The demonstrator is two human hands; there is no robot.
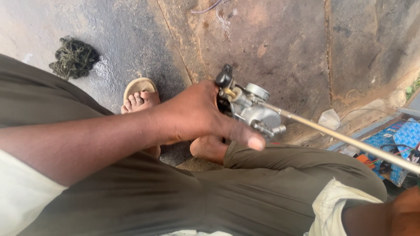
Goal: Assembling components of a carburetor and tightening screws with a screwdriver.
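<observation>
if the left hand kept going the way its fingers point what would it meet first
The left hand already touches the grey carburetor; beyond that lies the thin metal rod, though depth is unclear.

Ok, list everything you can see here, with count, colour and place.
carburettor: one, silver-grey, centre, in the left hand
rod: one, pale metal, from the carburettor to the right edge
rag: one, dark green, on the floor, upper left
boxes: a few, blue and orange, right edge
floor: grey-brown, stained concrete
sandal: one, tan, under the foot, left of centre
trousers: olive, across the bottom
left hand: grips the carburettor
right hand: bottom right corner, mostly cut off
</observation>
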